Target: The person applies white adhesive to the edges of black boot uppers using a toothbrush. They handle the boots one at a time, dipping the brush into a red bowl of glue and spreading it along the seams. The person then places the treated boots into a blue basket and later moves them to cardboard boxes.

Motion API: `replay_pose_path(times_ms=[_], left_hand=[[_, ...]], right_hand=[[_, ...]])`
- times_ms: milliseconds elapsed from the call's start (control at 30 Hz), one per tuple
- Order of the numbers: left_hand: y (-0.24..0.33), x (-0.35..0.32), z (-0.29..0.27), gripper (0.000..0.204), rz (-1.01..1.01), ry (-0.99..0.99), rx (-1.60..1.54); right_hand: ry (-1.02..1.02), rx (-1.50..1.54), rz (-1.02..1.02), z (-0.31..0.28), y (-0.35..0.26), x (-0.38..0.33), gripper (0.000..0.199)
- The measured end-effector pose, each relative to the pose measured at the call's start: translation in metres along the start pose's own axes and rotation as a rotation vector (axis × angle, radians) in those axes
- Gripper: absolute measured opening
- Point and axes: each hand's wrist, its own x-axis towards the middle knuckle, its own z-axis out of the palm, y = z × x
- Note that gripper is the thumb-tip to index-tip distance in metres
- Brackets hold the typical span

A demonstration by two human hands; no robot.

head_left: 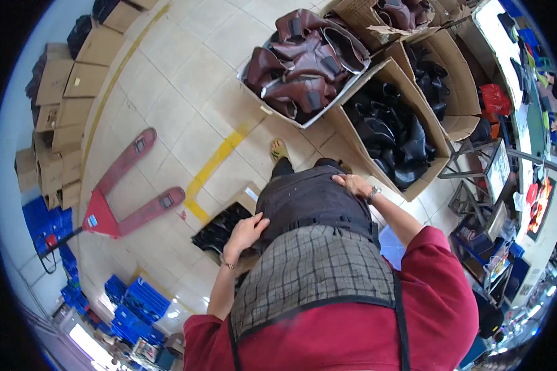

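Observation:
I wear a checked grey apron (315, 263) with a dark lower part (312, 196) spread over my lap and legs. At its left edge is my left hand (246, 234), with the fingers closed on the dark cloth. On the right side my right hand (354, 184) pinches the same cloth near its far edge. Part of the fingers of each hand is hidden by the fabric. My sandalled foot (279, 150) shows on the tiles beyond the apron.
Ahead stand a box of brown leather boot pieces (309, 62) and a carton of black ones (390, 133). A red pallet jack (120, 191) lies to the left, by a yellow floor line (220, 164). A low box of black pieces (223, 232) sits beside my left hand.

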Motion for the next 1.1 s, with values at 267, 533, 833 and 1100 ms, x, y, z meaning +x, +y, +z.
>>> replay_pose_path(times_ms=[267, 533, 833, 1100], left_hand=[[-0.038, 0.038, -0.074, 0.042, 0.156, 0.271, -0.288], [-0.142, 0.079, -0.137, 0.042, 0.166, 0.476, -0.426], [-0.012, 0.222, -0.322, 0.03, 0.38, 0.184, -0.286], [-0.002, 0.269, -0.427, 0.026, 0.391, 0.113, -0.341]], right_hand=[[0.293, 0.165, 0.006, 0.011, -0.113, 0.072, 0.048], [0.793, -0.042, 0.116, 0.033, -0.125, 0.125, 0.015], [0.773, 0.274, 0.354, 0.003, -0.102, 0.165, 0.02], [0.746, 0.243, 0.511, -0.021, -0.168, 0.223, 0.015]])
